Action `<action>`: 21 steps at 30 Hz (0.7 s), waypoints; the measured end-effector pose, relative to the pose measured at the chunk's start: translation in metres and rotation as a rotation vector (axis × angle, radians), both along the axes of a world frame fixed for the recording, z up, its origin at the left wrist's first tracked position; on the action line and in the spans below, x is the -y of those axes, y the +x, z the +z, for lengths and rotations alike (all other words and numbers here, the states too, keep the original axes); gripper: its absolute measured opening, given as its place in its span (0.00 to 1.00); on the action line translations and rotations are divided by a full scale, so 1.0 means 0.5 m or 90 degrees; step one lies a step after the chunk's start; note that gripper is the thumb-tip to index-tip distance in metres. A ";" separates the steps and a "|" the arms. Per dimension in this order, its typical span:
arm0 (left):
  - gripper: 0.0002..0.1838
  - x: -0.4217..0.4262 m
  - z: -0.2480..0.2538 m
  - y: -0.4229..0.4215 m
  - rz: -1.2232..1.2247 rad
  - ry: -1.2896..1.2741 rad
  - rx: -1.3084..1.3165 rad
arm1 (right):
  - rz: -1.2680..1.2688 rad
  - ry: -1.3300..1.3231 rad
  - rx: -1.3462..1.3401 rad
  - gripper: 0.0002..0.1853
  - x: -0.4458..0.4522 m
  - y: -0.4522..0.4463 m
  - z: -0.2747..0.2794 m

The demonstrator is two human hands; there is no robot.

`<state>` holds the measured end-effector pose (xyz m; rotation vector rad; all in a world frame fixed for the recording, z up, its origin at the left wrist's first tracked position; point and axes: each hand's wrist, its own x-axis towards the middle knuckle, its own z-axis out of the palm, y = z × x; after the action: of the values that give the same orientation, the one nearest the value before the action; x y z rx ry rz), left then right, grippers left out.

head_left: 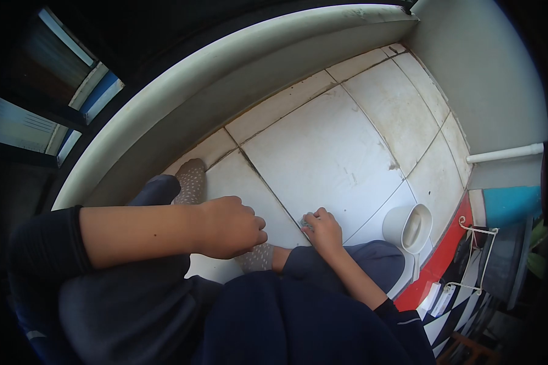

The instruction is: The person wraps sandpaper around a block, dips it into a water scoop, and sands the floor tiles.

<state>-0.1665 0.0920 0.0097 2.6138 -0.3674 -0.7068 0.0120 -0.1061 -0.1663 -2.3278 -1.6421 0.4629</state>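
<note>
My right hand is low over the white floor tiles, its fingers closed on a small grey-blue wad at a dark grout line. Whether the wad is cloth or sponge I cannot make out. My left hand is curled into a fist above my socked feet, and anything inside it is hidden by the fingers. To the right of my right hand stands a white dipper with its handle toward me.
A low curved wall bounds the tiles at the left and far side. A grey wall with a white pipe rises at the right. Past a red strip are a white wire rack and checkered flooring.
</note>
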 end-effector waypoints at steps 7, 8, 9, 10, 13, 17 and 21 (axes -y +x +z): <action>0.09 0.014 -0.011 0.002 -0.020 0.015 -0.021 | -0.031 0.082 -0.004 0.13 -0.110 -0.014 -0.015; 0.09 0.015 -0.008 0.007 -0.021 0.019 -0.021 | -0.043 0.095 -0.007 0.13 -0.121 -0.017 -0.014; 0.09 0.016 -0.006 0.012 -0.031 0.025 -0.007 | -0.046 0.096 -0.007 0.13 -0.114 -0.018 -0.018; 0.09 0.016 -0.006 0.014 -0.041 0.029 0.008 | -0.041 0.092 -0.013 0.13 -0.101 -0.015 -0.019; 0.08 0.012 0.001 0.005 -0.011 0.002 0.017 | -0.015 0.050 0.002 0.12 -0.021 0.005 -0.009; 0.08 0.000 -0.004 -0.012 0.007 0.015 -0.010 | 0.013 -0.001 0.028 0.12 0.017 0.016 -0.002; 0.08 0.010 -0.013 -0.010 -0.013 0.011 0.007 | 0.028 0.077 0.043 0.11 -0.074 -0.005 -0.016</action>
<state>-0.1713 0.0873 0.0032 2.6343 -0.3928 -0.7047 0.0093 -0.0692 -0.1744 -2.2467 -1.7044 0.2886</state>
